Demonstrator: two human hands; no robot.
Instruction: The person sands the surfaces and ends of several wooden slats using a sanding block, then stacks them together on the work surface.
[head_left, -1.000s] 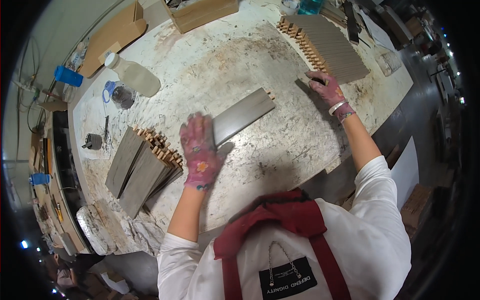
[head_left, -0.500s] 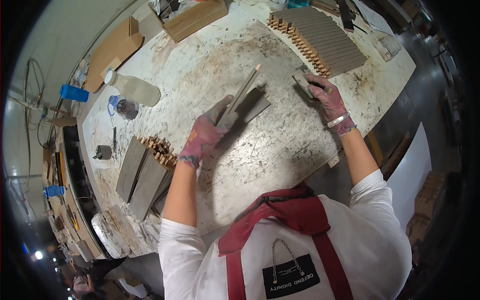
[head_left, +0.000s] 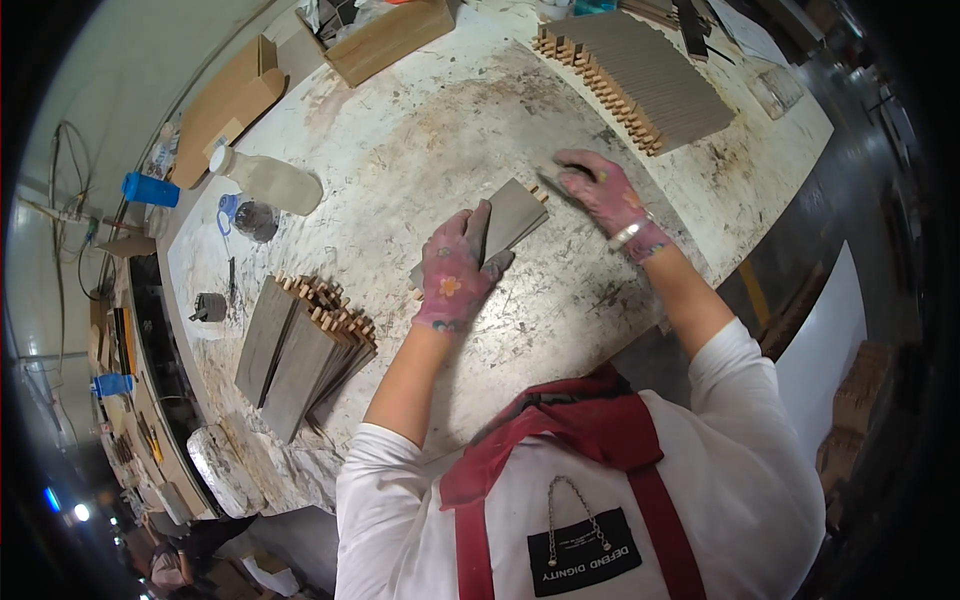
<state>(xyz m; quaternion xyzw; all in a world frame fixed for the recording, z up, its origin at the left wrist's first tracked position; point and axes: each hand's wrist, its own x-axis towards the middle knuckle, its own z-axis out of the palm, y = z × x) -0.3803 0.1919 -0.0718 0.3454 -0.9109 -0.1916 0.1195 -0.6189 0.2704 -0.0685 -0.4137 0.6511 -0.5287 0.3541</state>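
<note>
My left hand (head_left: pixel 452 275), in a pink patterned glove with grey fingertips, grips a grey wooden board (head_left: pixel 518 213) over the middle of the table. The board's broad face is turned up, and short light dowel pegs (head_left: pixel 541 193) stick out of its far right end. Just beyond that end, my right hand (head_left: pixel 605 195), gloved alike, is closed round a small flat grey pad (head_left: pixel 552 174). Motion smears the pad, so its exact kind does not show. The pad is close to the pegs; whether it touches them I cannot tell.
Left of my left arm lies a stack of grey pegged boards (head_left: pixel 310 365). A neat row of similar boards (head_left: pixel 650 85) lies at the back right. A large bottle (head_left: pixel 268 180), a dark-filled jar (head_left: pixel 255 220) and cardboard boxes (head_left: pixel 390 42) stand along the far left.
The board has turned from tilted on edge to broad face up, and my left hand has moved right and nearer. My right hand has come left with the pad, close to the board's end.
</note>
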